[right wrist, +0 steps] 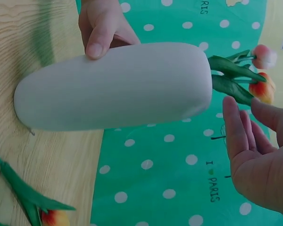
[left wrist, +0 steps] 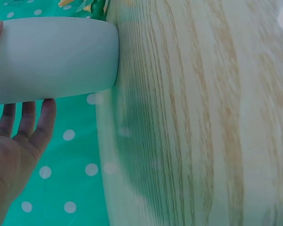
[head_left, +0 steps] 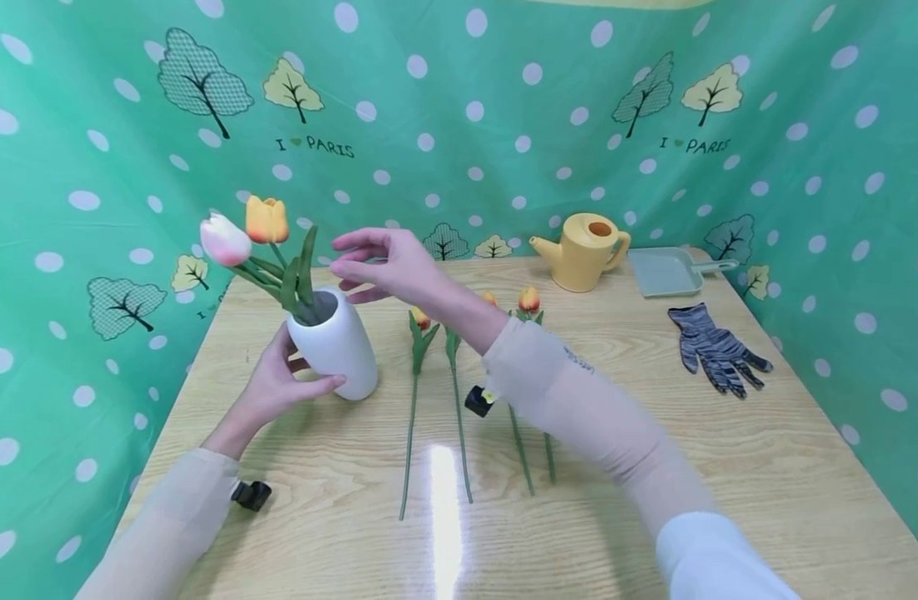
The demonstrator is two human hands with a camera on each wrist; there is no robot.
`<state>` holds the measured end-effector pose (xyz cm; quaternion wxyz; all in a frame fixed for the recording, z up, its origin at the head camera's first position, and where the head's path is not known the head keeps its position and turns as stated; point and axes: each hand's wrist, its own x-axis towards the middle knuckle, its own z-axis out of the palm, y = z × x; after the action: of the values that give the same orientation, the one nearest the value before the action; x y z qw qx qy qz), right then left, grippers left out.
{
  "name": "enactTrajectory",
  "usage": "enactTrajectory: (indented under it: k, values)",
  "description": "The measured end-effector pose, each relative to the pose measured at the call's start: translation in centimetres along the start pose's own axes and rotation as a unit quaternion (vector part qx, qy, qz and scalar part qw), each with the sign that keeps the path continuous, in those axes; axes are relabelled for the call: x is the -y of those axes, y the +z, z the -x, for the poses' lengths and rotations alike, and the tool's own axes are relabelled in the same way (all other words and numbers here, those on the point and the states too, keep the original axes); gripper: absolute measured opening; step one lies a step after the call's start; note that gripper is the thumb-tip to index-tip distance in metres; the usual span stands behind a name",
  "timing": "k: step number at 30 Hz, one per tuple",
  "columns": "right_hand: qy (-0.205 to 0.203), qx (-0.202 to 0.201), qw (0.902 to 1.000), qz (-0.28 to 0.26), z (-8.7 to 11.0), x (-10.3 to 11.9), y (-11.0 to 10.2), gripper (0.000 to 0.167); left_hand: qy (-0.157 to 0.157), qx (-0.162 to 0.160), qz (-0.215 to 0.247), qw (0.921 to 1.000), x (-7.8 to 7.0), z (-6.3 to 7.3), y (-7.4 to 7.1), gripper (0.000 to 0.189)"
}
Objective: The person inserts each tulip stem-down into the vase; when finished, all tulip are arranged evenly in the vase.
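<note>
My left hand [head_left: 280,382] grips a white vase [head_left: 337,352] at its side, thumb across the front and fingers behind. The vase stands on the wooden table, looking slightly tilted in the head view. From its mouth lean a pink-and-white tulip [head_left: 226,240] and an orange-yellow tulip [head_left: 267,221] with green leaves. Just right of the mouth hovers my right hand [head_left: 389,263], fingers loosely extended and holding nothing. In the right wrist view, this hand [right wrist: 264,165] is near the leaves, apart from the vase wall.
Several orange tulips [head_left: 529,302] lie with stems toward the front on the table [head_left: 323,517], partly covered by my right forearm. A yellow watering can [head_left: 579,257], a grey-green dustpan [head_left: 664,273] and a striped glove [head_left: 717,348] occupy the back right. A polka-dot curtain [head_left: 443,100] encloses the table.
</note>
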<state>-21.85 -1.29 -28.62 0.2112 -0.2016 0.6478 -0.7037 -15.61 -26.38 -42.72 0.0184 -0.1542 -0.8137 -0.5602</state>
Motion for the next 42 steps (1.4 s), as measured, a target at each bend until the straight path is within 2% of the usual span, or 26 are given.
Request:
enactTrajectory:
  k: [3, 10, 17, 23, 28, 35, 38, 42]
  values:
    - [0.001, 0.013, 0.9998, 0.016, 0.8, 0.0, -1.2, 0.038, 0.003, -0.001, 0.003, 1.0, 0.1, 0.0, 0.0, 0.092]
    - [-0.025, 0.024, 0.9987, 0.037, 2.9, 0.3, -4.2, 0.038, 0.01, 0.0, -0.001, 1.0, 0.2, 0.0, -0.1, 0.094]
    - [-0.012, 0.017, 0.9964, 0.083, 4.8, 1.1, -6.8, 0.036, 0.011, 0.001, 0.0, 0.9999, 0.1, 0.0, -0.4, 0.094]
    - [-0.001, 0.008, 0.9953, 0.097, 6.7, 0.9, -9.0, 0.037, 0.012, 0.0, 0.004, 0.9999, 0.1, 0.0, -0.6, 0.096]
    - [0.007, -0.028, 0.9917, 0.126, 8.5, -0.4, -10.9, 0.038, 0.015, -0.001, 0.004, 0.9999, 0.1, 0.2, -0.8, 0.097]
    - [0.006, -0.077, 0.9762, 0.203, 11.3, -3.2, -13.7, 0.043, 0.008, 0.002, 0.011, 0.9999, 0.1, 0.1, -0.7, 0.096]
    - [0.012, -0.09, 0.9748, 0.204, 12.5, -4.6, -15.0, 0.048, 0.007, 0.0, 0.015, 0.9999, 0.3, -0.1, -0.5, 0.095]
    - [0.041, -0.099, 0.975, 0.194, 14.2, -6.7, -16.6, 0.055, 0.003, -0.002, 0.023, 0.9997, 0.4, -0.1, 0.0, 0.094]
